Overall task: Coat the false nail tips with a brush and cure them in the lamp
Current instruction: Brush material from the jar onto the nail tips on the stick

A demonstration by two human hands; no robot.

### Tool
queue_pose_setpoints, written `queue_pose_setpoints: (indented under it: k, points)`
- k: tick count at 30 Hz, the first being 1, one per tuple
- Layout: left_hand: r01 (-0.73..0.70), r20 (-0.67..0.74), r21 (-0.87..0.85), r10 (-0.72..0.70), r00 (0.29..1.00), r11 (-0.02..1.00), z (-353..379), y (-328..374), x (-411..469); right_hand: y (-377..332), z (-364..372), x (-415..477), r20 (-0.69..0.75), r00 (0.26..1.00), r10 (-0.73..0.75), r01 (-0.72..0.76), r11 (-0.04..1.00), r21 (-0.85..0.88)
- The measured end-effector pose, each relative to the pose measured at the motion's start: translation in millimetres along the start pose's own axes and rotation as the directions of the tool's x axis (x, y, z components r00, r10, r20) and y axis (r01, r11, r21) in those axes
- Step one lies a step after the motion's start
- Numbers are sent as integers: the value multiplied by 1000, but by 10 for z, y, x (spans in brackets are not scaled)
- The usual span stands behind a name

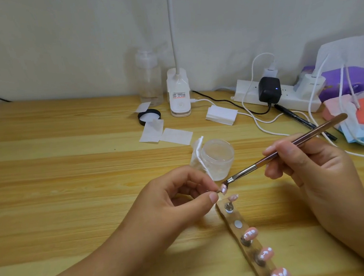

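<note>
My left hand [177, 196] pinches a small stand bearing a pink false nail tip [223, 189] between thumb and fingers. My right hand [308, 165] grips a copper-handled brush [288, 147], and its bristle tip touches that nail. Just below lies a clear holder strip [241, 232] running toward the near edge. It carries another small tip [234, 197] at its far end and three pink tips with white marks [250, 233] nearer me. An open clear jar [217, 159] of gel stands right behind the brush tip.
The jar's black lid [149, 116], several white wipes [165, 134] and a pad stack [221, 114] lie behind. A clip lamp base [179, 93], clear pump bottle [149, 78], power strip [283, 95] with cables, and a purple lamp-like box [353, 81] line the wall.
</note>
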State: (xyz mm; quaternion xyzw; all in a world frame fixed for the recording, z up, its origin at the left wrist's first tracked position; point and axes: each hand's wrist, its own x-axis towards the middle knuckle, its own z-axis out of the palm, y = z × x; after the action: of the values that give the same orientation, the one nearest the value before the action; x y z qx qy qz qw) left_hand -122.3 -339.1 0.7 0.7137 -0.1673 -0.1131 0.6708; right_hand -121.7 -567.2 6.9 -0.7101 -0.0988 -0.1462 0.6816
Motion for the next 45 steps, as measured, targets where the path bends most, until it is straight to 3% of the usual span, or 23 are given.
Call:
queue_pose_setpoints:
  k: [6,10,16,27,37,40,43,45]
  points:
    - [8,1,-10,-8,1000,1000,4,12,-13,-18,-12,25,7,1000,3,-4,994,113]
    - [11,-13,-13,-11,1000,1000,9,6,-3,-10,-32,29,92,996,-17,-2,981,195]
    - [13,-12,-22,-13,1000,1000,8,-4,-1,10,-45,18,179,984,-26,-8,982,186]
    - [11,-20,-2,-11,1000,1000,9,-1,-1,4,-29,19,209,977,-45,5,982,190]
    - [28,-35,-53,-30,999,998,-8,-33,1,9,-28,6,57,997,-53,51,998,47]
    - [27,-77,-191,-42,996,981,-15,6,30,19,-76,68,-43,999,-33,41,978,202]
    - [9,-206,-368,-91,974,930,-33,13,57,33,-185,179,-207,976,74,-3,946,325]
    - [-16,-210,-336,-59,976,942,-32,19,40,55,-231,229,-262,955,137,-36,933,358]
